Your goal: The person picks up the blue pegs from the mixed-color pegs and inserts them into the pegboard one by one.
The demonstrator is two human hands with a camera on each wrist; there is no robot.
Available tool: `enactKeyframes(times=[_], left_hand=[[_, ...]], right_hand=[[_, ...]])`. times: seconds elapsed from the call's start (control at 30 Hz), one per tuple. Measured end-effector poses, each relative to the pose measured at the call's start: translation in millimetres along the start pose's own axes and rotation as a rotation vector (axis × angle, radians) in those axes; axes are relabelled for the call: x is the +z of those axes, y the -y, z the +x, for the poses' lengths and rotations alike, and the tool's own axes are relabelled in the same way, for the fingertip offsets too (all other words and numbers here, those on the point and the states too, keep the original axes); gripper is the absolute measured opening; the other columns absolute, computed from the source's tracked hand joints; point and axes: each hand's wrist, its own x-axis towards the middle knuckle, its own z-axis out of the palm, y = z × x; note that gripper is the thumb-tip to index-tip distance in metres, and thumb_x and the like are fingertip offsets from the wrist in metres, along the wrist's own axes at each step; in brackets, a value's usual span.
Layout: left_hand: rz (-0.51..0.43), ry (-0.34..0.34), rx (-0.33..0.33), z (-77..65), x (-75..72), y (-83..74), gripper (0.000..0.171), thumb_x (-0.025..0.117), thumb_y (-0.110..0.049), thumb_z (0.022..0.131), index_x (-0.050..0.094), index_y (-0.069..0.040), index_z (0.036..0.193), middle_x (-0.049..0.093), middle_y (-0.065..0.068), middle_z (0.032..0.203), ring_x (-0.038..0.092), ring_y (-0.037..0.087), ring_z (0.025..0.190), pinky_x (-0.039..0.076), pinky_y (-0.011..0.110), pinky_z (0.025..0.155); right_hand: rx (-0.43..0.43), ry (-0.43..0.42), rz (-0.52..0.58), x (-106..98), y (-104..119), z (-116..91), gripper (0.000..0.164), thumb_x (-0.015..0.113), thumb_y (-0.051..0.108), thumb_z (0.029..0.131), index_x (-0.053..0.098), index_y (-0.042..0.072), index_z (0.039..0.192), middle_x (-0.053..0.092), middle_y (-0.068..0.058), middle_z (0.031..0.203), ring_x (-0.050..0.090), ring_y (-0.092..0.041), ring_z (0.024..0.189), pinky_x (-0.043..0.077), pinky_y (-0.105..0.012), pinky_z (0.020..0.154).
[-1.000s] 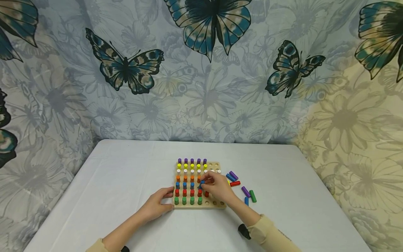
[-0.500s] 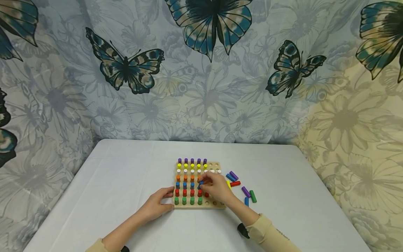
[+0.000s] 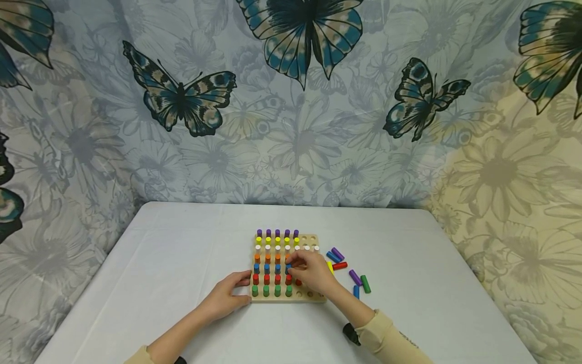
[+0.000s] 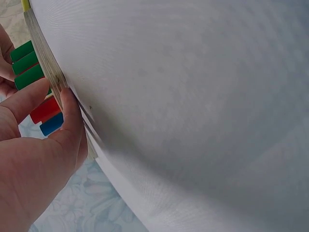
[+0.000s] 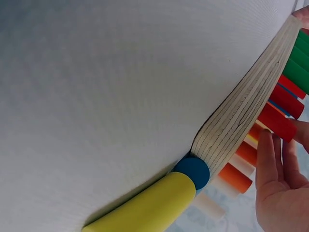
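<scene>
A wooden pegboard (image 3: 291,298) carries rows of coloured pegs, seen edge-on in both wrist views. My left hand (image 3: 224,297) rests against its left edge with fingers and thumb extended, touching the wood near the front corner. With fingertips and thumb, my right hand (image 3: 314,272) pinches a blue peg (image 3: 288,266) upright at the fourth place of the blue row. An orange peg stands partly behind those fingers. In the right wrist view, red pegs (image 5: 277,122) stand before the fingertips and the held peg is hidden.
Loose pegs lie right of the board: a purple peg (image 3: 337,253), a red peg (image 3: 339,265), a green peg (image 3: 366,283), a blue peg (image 3: 356,291) and others. A yellow peg (image 5: 149,205) lies close to the board's side. The white-covered table (image 3: 204,242) meets a butterfly-patterned backdrop.
My right hand has brought the blue peg slightly left and down, in line with the other blue pegs. The left hand and the board have stayed put.
</scene>
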Motion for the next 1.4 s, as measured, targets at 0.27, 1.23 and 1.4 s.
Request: enactKeyframes(times=[0.27,1.23,1.4], left_hand=[[0.000,0.001,0.004,0.2,-0.1,0.1,0.064,0.074,-0.007,0.083,0.046,0.004,0.140,0.058,0.017,0.129,0.052,0.037,0.123,0.046,0.051,0.097],[-0.010,0.003,-0.006,0.5,1.0,0.6,0.064,0.073,-0.006,0.084,0.045,0.005,0.140,0.058,0.016,0.129,0.051,0.037,0.123,0.042,0.053,0.100],[-0.005,0.007,0.001,0.3,1.2,0.5,0.064,0.073,-0.006,0.084,0.044,0.006,0.141,0.058,0.017,0.129,0.051,0.038,0.123,0.040,0.055,0.101]], right_hand=[[-0.032,-0.008,0.019,-1.4,-0.9,-1.2,0.012,0.070,0.001,0.088,0.068,0.005,0.099,0.069,-0.008,0.097,0.064,-0.016,0.086,0.056,-0.026,0.077],[0.132,-0.117,0.061,-26.6,-7.0,-22.2,0.013,0.072,0.009,0.088,0.069,0.011,0.100,0.069,0.003,0.094,0.064,-0.015,0.087,0.054,-0.023,0.071],[0.140,-0.113,0.087,-31.6,-10.1,-26.3,0.013,0.072,0.007,0.088,0.069,0.009,0.100,0.069,0.000,0.098,0.064,-0.016,0.089,0.054,-0.023,0.074]])
